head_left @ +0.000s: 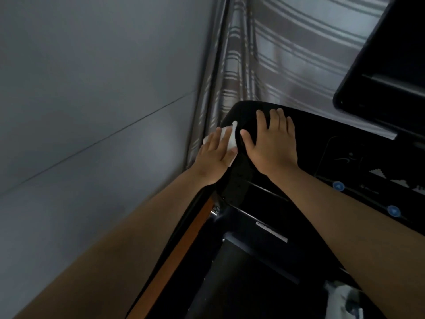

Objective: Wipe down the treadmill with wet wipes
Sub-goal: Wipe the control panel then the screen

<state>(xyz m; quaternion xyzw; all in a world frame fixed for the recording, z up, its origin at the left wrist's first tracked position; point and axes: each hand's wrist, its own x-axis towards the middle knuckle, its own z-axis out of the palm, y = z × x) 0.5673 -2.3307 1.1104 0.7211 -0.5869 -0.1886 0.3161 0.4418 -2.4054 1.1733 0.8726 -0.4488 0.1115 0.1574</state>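
The white wet wipe [231, 138] lies on the left corner of the black treadmill console [326, 137], at its rounded edge. The left hand [216, 156] presses it there with fingers stretched flat over it, not curled around it; the thumb is possibly under the wipe, but the view is too dim to tell. Just beside, the right hand [273, 143] rests palm down on the console top, fingers straight and spread, holding nothing. Both forearms reach forward. Behind hangs a striped curtain [276, 56], and a grey wall [92, 88] is at the left.
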